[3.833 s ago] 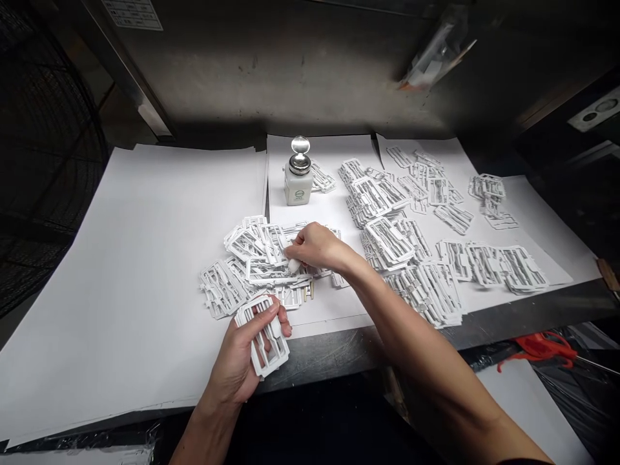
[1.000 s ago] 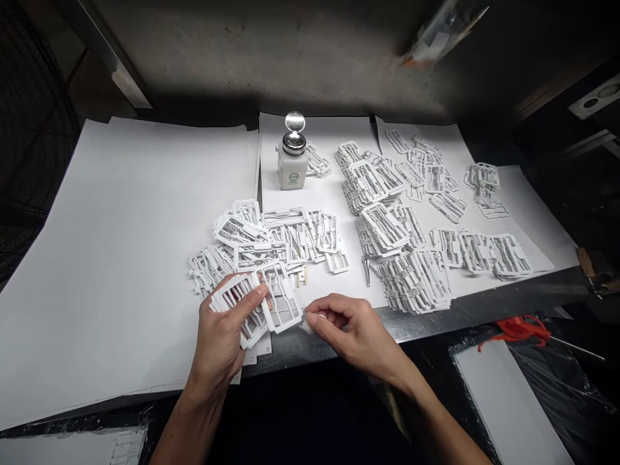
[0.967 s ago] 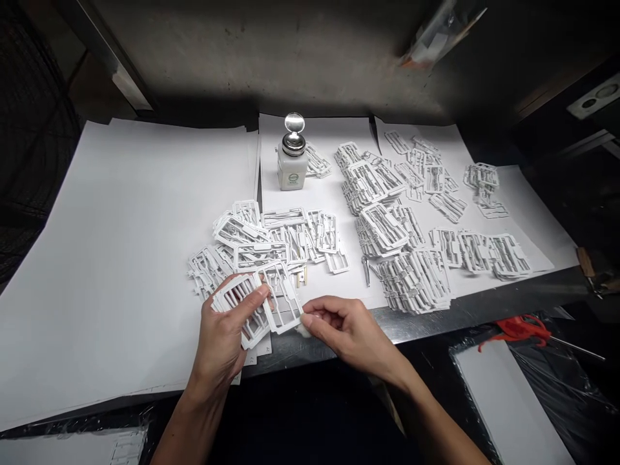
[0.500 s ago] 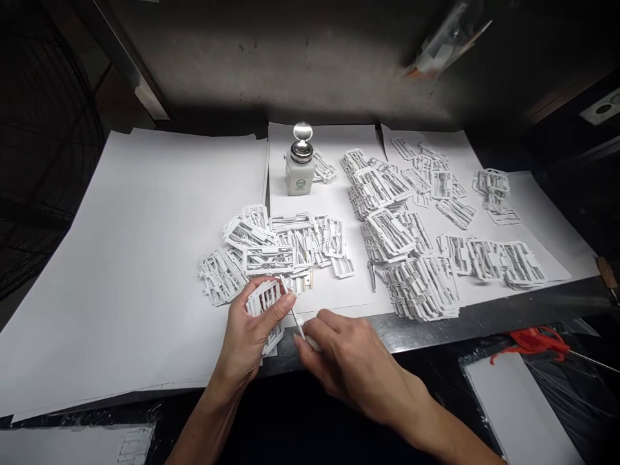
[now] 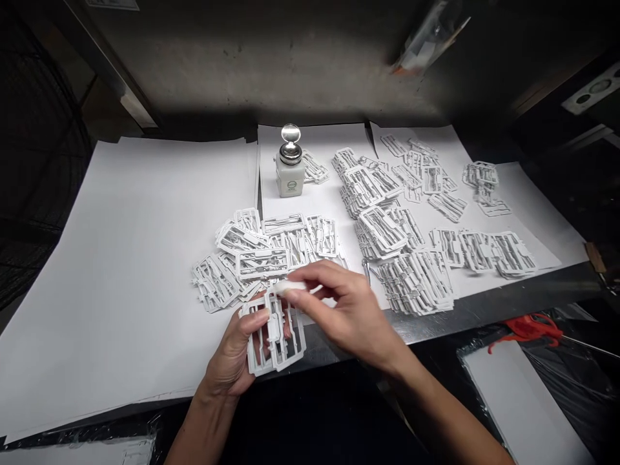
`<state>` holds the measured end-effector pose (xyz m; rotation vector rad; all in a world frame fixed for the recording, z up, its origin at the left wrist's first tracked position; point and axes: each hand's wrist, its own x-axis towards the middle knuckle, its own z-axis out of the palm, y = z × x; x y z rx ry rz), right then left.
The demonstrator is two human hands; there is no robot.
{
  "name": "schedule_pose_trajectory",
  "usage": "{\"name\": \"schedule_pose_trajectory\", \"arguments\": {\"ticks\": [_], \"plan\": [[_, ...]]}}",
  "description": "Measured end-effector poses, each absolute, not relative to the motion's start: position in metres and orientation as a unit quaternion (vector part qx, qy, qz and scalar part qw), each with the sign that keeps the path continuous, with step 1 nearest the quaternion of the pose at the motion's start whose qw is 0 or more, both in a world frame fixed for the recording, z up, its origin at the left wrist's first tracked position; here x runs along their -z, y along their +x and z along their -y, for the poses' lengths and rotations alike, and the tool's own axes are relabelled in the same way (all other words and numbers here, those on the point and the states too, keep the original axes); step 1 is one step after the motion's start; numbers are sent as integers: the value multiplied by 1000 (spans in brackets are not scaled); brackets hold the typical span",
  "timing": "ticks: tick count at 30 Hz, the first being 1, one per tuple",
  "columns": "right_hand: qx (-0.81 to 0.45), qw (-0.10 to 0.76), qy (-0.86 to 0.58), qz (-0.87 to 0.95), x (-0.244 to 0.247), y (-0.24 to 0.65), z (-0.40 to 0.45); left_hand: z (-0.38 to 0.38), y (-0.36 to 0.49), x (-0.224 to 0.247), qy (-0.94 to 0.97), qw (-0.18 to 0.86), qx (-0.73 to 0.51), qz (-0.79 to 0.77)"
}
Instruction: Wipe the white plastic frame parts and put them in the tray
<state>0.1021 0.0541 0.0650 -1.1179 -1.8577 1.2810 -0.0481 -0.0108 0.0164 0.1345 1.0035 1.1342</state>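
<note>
My left hand holds several white plastic frames with thin parts inside them, fanned out near the table's front edge. Between the thumb and fingers of my right hand is a small white piece, blurred, at the top of the held frames. Just behind my hands lies a loose pile of similar white frames. A white pump bottle with its metal lid raised stands further back.
Stacks of white frames stand to the right, with more scattered frames behind. A metal tool lies beside the stacks. White paper covers the left side. Red-handled scissors rest at the lower right.
The frames in my left hand have turned and spread to face upward. My right hand has risen from the front edge to their top. The view has shifted slightly.
</note>
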Motion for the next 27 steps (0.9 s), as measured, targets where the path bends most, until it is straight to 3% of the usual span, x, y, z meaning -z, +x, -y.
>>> {"name": "schedule_pose_trajectory", "arguments": {"ticks": [11,19,27], "plan": [[-407,294,-466,729,-58,114,-52,8,-58,-4,47,745,-514,-424],[-503,155,-403,749,-55,129,-17,1,-58,-8,-13,713,-575,-400],[-443,149,-435,769,-54,120,-7,0,-54,-11,-11,692,-588,-419]]}}
